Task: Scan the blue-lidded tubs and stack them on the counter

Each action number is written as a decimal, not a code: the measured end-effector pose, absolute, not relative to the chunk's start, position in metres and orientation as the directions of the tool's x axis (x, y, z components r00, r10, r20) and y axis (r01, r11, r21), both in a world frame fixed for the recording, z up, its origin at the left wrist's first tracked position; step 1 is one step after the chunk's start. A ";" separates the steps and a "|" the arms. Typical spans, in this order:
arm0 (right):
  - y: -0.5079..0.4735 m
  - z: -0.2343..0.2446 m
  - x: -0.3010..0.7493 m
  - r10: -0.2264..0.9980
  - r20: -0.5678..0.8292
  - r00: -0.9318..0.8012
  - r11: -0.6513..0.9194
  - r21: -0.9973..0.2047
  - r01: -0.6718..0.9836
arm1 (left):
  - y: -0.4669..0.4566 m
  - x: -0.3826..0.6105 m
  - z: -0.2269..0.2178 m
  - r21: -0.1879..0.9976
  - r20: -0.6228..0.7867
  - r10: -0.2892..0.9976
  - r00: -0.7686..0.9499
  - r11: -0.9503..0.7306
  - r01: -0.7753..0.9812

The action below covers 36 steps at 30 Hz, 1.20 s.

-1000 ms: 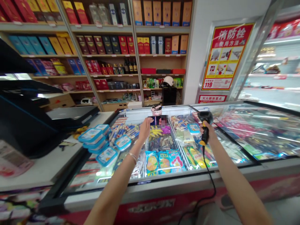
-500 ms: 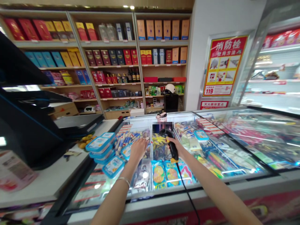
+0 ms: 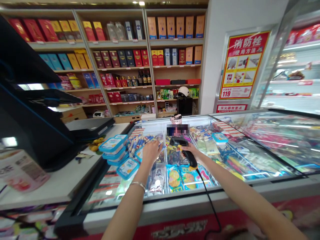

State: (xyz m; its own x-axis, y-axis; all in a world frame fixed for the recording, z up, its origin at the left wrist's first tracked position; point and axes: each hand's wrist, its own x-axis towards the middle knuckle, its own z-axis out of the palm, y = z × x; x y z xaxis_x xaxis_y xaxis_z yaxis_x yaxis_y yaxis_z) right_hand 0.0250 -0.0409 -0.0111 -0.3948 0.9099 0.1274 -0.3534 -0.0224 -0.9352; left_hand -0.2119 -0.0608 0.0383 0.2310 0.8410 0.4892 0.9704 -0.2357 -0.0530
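My right hand (image 3: 191,150) is wrapped round a black and yellow barcode scanner (image 3: 190,159), its head pointing left and away from me and its cord hanging down in front. To the left, my left hand (image 3: 151,150) is palm down over the freezer's glass top, fingers curled; what they hold, if anything, is hidden. A pink and black tub (image 3: 176,118) stands on the glass beyond the scanner, a blurred patch just below it. Left of my left hand are stacked blue and white tubs (image 3: 112,146) and a single blue-lidded tub (image 3: 128,168).
The glass-topped chest freezer (image 3: 156,199) holds many packaged ices. Another blue tub (image 3: 220,138) is at right. The left counter carries a dark checkout machine (image 3: 27,133), a scale (image 3: 87,128) and a pink-white package (image 3: 22,171). Shelves of boxed bottles stand behind.
The view has shifted, with the scene appearing slightly further right and higher. My right hand still holds the scanner, which is tilted a little more. My left hand stays over the glass.
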 end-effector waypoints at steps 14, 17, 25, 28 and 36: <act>-0.049 -0.011 0.028 0.948 0.146 -0.283 0.055 -0.950 -0.306 | -0.057 -0.202 0.027 -0.084 0.472 0.832 0.291 -0.286 0.955; -0.046 -0.013 0.029 0.939 0.156 -0.306 0.053 -0.947 -0.317 | -0.059 -0.199 0.027 -0.084 0.497 0.823 0.275 -0.270 0.959; -0.050 -0.005 0.028 0.921 0.134 -0.365 0.004 -0.942 -0.335 | -0.056 -0.208 0.024 -0.125 0.460 0.845 0.274 -0.244 0.962; -0.047 -0.006 0.028 0.915 0.128 -0.384 -0.010 -0.942 -0.336 | -0.052 -0.211 0.020 -0.130 0.443 0.852 0.279 -0.247 0.960; -0.041 -0.010 0.024 0.899 0.142 -0.415 -0.003 -0.944 -0.329 | -0.048 -0.211 0.018 -0.136 0.451 0.849 0.276 -0.240 0.961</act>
